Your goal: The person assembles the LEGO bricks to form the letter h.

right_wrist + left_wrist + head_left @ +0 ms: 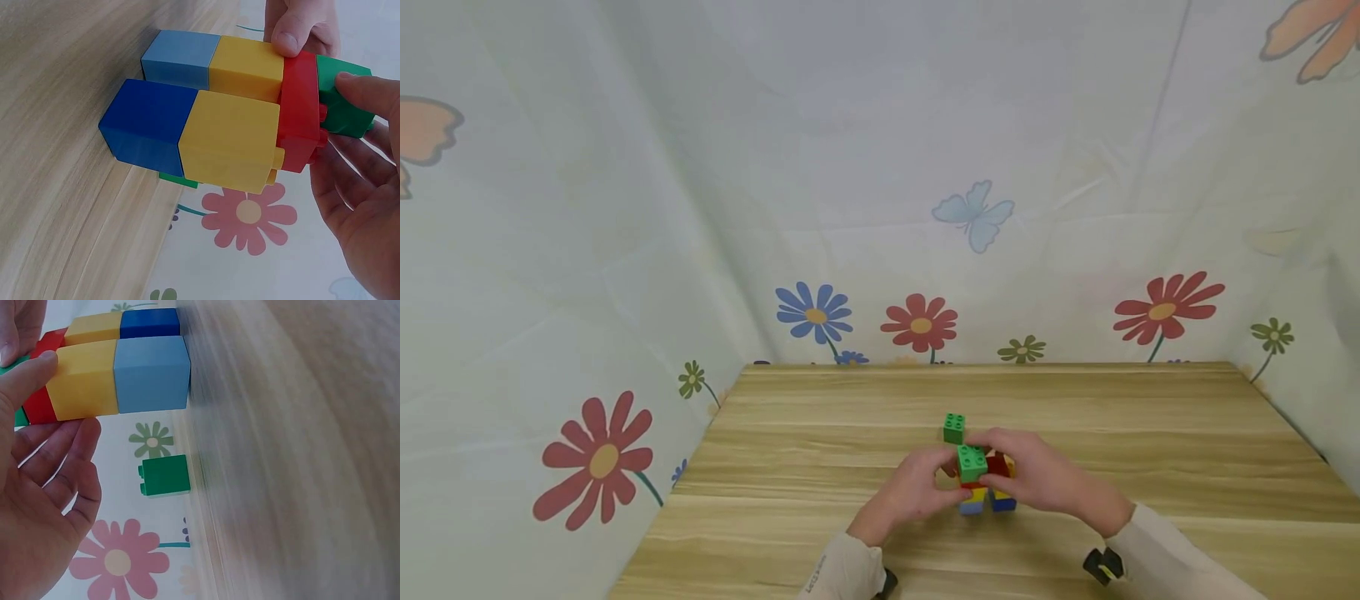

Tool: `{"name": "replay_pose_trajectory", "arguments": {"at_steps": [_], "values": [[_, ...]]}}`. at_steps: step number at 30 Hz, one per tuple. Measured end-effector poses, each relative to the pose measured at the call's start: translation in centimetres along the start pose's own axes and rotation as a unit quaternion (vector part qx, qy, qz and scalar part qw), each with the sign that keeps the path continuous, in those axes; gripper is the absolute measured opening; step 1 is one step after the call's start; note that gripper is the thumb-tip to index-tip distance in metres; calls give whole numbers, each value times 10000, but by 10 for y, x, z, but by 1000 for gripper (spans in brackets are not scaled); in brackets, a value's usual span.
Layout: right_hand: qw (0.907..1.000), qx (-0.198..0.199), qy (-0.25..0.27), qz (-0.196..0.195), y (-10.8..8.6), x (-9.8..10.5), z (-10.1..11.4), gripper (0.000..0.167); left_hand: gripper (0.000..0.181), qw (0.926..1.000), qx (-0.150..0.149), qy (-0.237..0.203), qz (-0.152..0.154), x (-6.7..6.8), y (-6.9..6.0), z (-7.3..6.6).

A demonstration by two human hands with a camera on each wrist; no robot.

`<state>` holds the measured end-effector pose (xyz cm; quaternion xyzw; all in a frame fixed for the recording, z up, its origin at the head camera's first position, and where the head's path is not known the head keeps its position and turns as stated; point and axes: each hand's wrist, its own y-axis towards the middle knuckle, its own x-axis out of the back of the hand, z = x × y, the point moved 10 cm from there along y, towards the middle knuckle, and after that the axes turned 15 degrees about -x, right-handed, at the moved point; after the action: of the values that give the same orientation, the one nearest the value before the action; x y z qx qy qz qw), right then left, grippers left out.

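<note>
A small build of toy building blocks stands on the table before me. One column has a yellow block point(84, 381) on a light blue block point(152, 378); the other has a yellow block point(228, 140) on a dark blue block point(150, 122). A red block point(300, 115) lies over them, with a green block point(972, 467) at its left end. My left hand point(913, 490) grips the build, its thumb near the seam of yellow and red, fingers behind. The right hand point(1045, 473) pinches the green block, thumb on its side.
Behind the build, a second green block point(954, 429) sits loose on the wooden table point(805, 433). A white cloth point(865, 167) printed with flowers and butterflies hangs along the table's back and sides.
</note>
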<state>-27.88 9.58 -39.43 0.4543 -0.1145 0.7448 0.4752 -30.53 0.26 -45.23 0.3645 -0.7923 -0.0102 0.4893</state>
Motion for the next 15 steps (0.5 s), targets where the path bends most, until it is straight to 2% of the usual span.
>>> {"name": "replay_pose_trajectory", "arguments": {"at_steps": [8,15], "values": [[9999,64,119,-15,1,1,1,48,29,10000,26,-29,-14,1,0,0],[9977,-62,651,157,3,4,-8,38,26,9998,122,-147,-31,1,-2,2]]}}
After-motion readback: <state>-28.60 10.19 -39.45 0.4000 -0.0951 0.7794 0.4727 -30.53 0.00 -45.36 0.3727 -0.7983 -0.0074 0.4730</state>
